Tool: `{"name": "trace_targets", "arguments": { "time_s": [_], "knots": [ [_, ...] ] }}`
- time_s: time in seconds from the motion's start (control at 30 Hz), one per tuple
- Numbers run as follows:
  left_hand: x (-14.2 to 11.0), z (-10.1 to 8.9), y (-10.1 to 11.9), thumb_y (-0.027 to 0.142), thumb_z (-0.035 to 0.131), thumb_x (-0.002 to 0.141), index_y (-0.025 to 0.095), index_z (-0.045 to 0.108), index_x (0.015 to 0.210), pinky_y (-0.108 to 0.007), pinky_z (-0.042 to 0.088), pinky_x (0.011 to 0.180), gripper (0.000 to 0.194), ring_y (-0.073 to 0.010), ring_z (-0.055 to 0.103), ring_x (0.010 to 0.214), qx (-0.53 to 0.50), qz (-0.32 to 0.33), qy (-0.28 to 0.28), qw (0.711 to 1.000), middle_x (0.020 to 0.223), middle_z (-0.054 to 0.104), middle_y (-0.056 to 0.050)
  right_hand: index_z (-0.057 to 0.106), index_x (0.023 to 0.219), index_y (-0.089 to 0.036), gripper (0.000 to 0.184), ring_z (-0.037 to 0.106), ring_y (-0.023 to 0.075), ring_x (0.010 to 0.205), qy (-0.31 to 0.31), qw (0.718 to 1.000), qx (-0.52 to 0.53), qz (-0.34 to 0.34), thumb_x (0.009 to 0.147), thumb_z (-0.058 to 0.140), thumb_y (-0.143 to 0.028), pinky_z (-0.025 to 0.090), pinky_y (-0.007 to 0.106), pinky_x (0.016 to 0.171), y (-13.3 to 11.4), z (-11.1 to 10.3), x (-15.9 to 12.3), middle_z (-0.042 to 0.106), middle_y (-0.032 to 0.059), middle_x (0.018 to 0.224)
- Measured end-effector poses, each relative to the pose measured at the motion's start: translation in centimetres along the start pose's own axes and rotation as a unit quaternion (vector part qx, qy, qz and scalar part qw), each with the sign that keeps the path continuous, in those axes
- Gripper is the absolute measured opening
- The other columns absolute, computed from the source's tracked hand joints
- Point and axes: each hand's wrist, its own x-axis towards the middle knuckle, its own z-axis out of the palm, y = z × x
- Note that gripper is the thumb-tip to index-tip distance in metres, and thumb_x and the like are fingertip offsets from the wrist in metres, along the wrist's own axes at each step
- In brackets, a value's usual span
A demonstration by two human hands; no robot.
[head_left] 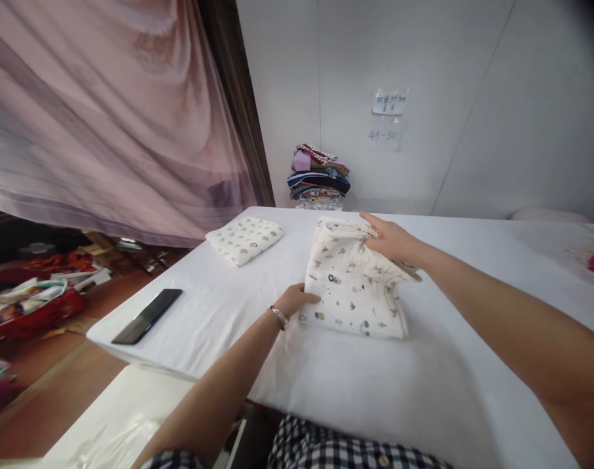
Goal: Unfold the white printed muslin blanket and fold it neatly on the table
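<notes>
A white printed cloth [350, 293], folded into a thick rectangle, lies in the middle of the white table [326, 378]. My left hand [297, 301], with a bracelet on the wrist, has its fingers tucked under the cloth's near left edge. My right hand [389, 238] grips the cloth's top layer at the far edge and holds it lifted and folded over. A second folded printed cloth [245, 239] lies flat at the table's far left, apart from both hands.
A black phone [148, 316] lies near the table's left edge. A stack of folded colourful clothes [319, 176] stands against the wall behind the table, under a paper note [389, 103]. A pink curtain [106, 111] hangs at left; red items [28, 306] clutter the floor.
</notes>
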Motion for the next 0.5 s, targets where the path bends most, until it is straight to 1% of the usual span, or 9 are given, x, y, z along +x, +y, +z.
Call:
{"name": "trace_targets", "arguments": {
  "time_s": [0.07, 0.13, 0.2, 0.27, 0.3, 0.37, 0.4, 0.43, 0.5],
  "knots": [
    [0.5, -1.3, 1.2, 0.02, 0.068, 0.056, 0.019, 0.065, 0.084, -0.036, 0.052, 0.068, 0.027, -0.0236, 0.064, 0.077, -0.005, 0.033, 0.029, 0.999, 0.081, 0.07, -0.003, 0.039, 0.136, -0.017, 0.067, 0.061, 0.0236, 0.092, 0.023, 0.999, -0.006, -0.044, 0.07, 0.051, -0.022, 0.048, 0.033, 0.078, 0.4, -1.7, 0.8, 0.064, 0.007, 0.108],
    [1.0, -3.0, 3.0, 0.02, 0.067, 0.057, 0.018, 0.064, 0.088, -0.035, 0.051, 0.069, 0.03, -0.023, 0.063, 0.078, 0.045, 0.107, 0.116, 0.986, 0.082, 0.069, -0.002, 0.039, 0.136, -0.016, 0.066, 0.057, 0.0248, 0.103, 0.053, 0.995, -0.016, -0.081, 0.072, 0.052, -0.024, 0.046, 0.035, 0.085, 0.3, -3.7, 1.5, 0.059, 0.0077, 0.12],
    [1.5, -4.9, 5.4, 0.022, 0.064, 0.061, 0.018, 0.063, 0.093, -0.035, 0.049, 0.077, 0.032, -0.0233, 0.06, 0.089, 0.12, 0.227, 0.21, 0.943, 0.094, 0.067, -0.002, 0.038, 0.136, -0.016, 0.063, 0.053, 0.0258, 0.11, 0.089, 0.988, -0.029, -0.125, 0.076, 0.051, -0.027, 0.044, 0.038, 0.09, -0.1, -5.8, 2.0, 0.055, 0.0072, 0.125],
    [2.2, -6.6, 7.8, 0.022, 0.06, 0.066, 0.02, 0.061, 0.099, -0.035, 0.045, 0.086, 0.033, -0.0232, 0.057, 0.1, 0.195, 0.336, 0.282, 0.877, 0.106, 0.064, -0.004, 0.04, 0.134, -0.019, 0.055, 0.051, 0.0259, 0.114, 0.118, 0.975, -0.053, -0.182, 0.081, 0.048, -0.028, 0.041, 0.041, 0.093, -0.9, -7.3, 2.0, 0.055, 0.0058, 0.126],
    [2.7, -7.2, 8.7, 0.02, 0.058, 0.068, 0.02, 0.06, 0.102, -0.035, 0.043, 0.09, 0.034, -0.0232, 0.055, 0.103, 0.224, 0.373, 0.31, 0.845, 0.11, 0.063, -0.004, 0.043, 0.132, -0.02, 0.049, 0.05, 0.0256, 0.116, 0.125, 0.967, -0.07, -0.212, 0.083, 0.047, -0.027, 0.04, 0.042, 0.095, -1.3, -7.5, 1.7, 0.055, 0.0054, 0.125],
    [3.7, -8.1, 9.4, 0.016, 0.054, 0.071, 0.019, 0.058, 0.105, -0.036, 0.039, 0.094, 0.034, -0.0235, 0.052, 0.108, 0.265, 0.412, 0.349, 0.799, 0.115, 0.06, -0.007, 0.051, 0.124, -0.021, 0.038, 0.047, 0.0241, 0.119, 0.123, 0.946, -0.108, -0.279, 0.087, 0.043, -0.023, 0.036, 0.044, 0.098, -2.0, -6.6, 0.2, 0.056, 0.0053, 0.125],
    [4.2, -8.2, 9.1, 0.015, 0.052, 0.072, 0.018, 0.058, 0.104, -0.037, 0.038, 0.096, 0.033, -0.0238, 0.051, 0.111, 0.279, 0.417, 0.356, 0.788, 0.117, 0.059, -0.009, 0.054, 0.12, -0.021, 0.034, 0.046, 0.0232, 0.12, 0.114, 0.935, -0.125, -0.313, 0.089, 0.041, -0.021, 0.035, 0.045, 0.1, -2.2, -5.5, -1.0, 0.056, 0.0056, 0.125],
    [4.7, -8.2, 8.4, 0.015, 0.051, 0.074, 0.018, 0.058, 0.103, -0.038, 0.036, 0.098, 0.03, -0.0242, 0.049, 0.113, 0.298, 0.41, 0.348, 0.788, 0.118, 0.058, -0.01, 0.056, 0.117, -0.02, 0.032, 0.045, 0.0223, 0.121, 0.103, 0.922, -0.137, -0.347, 0.09, 0.039, -0.018, 0.034, 0.045, 0.1, -2.3, -3.9, -2.4, 0.056, 0.0058, 0.125],
    [5.6, -7.6, 6.0, 0.017, 0.049, 0.076, 0.018, 0.059, 0.098, -0.04, 0.035, 0.098, 0.024, -0.0253, 0.049, 0.113, 0.347, 0.369, 0.29, 0.812, 0.116, 0.059, -0.012, 0.056, 0.115, -0.02, 0.031, 0.044, 0.0223, 0.122, 0.071, 0.91, -0.145, -0.383, 0.091, 0.038, -0.014, 0.037, 0.044, 0.097, -2.0, 0.3, -5.8, 0.055, 0.0078, 0.126]
  ]
}}
